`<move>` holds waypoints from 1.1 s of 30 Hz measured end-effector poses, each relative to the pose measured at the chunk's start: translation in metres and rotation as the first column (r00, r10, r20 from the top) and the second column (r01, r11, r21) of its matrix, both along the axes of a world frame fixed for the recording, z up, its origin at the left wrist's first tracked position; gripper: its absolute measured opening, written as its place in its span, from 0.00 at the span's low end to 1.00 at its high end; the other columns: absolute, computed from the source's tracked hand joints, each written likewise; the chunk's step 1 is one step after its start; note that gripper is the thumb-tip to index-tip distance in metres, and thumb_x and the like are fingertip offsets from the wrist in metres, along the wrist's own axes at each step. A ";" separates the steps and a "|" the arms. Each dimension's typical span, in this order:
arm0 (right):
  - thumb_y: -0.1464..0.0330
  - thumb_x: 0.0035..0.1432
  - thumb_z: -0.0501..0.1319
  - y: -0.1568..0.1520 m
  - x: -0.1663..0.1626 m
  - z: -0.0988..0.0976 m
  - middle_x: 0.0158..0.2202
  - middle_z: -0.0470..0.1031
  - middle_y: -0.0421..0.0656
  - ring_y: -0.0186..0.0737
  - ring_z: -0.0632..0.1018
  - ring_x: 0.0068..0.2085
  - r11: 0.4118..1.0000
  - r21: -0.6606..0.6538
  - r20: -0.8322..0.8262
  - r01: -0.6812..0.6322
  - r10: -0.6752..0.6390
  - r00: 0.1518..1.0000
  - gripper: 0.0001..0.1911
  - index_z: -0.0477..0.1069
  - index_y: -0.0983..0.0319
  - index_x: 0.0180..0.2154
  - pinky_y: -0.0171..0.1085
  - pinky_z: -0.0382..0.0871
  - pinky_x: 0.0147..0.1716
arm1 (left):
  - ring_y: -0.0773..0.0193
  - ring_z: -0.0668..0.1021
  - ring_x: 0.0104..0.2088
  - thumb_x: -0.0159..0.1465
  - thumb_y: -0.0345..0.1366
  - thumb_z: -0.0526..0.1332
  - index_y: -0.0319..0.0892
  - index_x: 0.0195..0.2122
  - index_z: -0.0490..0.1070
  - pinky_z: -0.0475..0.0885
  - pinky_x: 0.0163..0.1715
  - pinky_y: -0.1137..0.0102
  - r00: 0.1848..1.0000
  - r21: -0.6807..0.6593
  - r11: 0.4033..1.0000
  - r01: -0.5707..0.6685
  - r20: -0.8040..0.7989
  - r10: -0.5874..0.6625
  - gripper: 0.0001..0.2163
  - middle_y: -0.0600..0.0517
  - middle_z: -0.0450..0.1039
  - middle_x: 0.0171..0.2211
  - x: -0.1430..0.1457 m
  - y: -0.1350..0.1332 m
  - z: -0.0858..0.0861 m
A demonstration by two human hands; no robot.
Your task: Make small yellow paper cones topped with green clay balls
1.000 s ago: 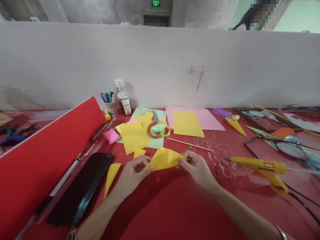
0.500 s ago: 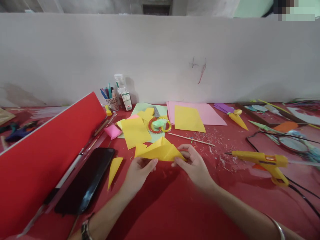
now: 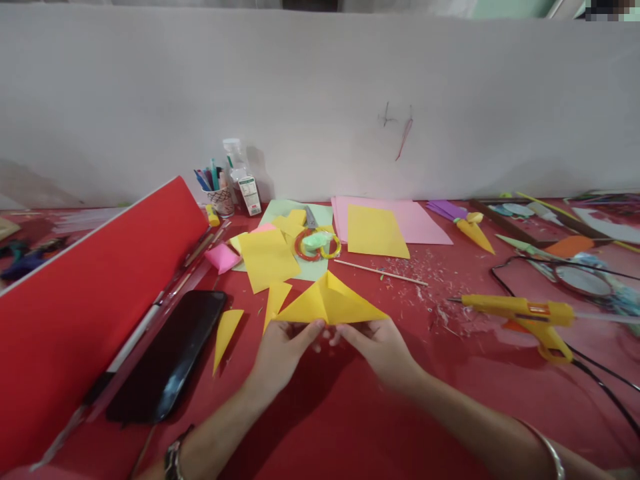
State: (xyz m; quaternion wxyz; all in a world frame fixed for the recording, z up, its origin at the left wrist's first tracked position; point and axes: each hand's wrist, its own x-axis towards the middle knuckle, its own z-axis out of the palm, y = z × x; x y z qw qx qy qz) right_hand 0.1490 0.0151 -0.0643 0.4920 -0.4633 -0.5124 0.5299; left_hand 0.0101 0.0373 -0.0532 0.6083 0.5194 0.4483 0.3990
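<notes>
A folded yellow paper triangle (image 3: 330, 305) is held up just above the red table (image 3: 350, 413), its long edge toward me. My left hand (image 3: 285, 350) pinches that lower edge at the left of centre. My right hand (image 3: 377, 347) pinches the same edge just right of centre, fingers closed on the paper. Small yellow offcuts (image 3: 226, 331) lie on the table to the left of my left hand.
A black phone (image 3: 170, 357) and a red board (image 3: 85, 293) lie at the left. Behind the paper are yellow and pink sheets (image 3: 377, 230), scissors with tape rings (image 3: 317, 243), a pen cup (image 3: 220, 197) and a thin stick (image 3: 380, 272). A yellow glue gun (image 3: 525, 317) with cable sits right.
The yellow paper has been turned and flattened into a wide triangle facing me. Both hands have slid together to its lower edge. The camera has tipped slightly downward.
</notes>
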 end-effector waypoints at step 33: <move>0.70 0.52 0.52 -0.001 0.004 -0.005 0.26 0.71 0.42 0.36 0.72 0.29 0.944 0.322 0.438 -0.067 -0.086 0.895 0.06 0.67 0.62 0.27 0.33 0.66 0.30 | 0.67 0.71 0.21 0.47 0.34 0.56 0.40 0.16 0.64 0.66 0.23 0.73 0.962 0.014 0.999 0.045 -0.272 -0.040 0.05 0.55 0.69 0.17 0.001 -0.003 -0.004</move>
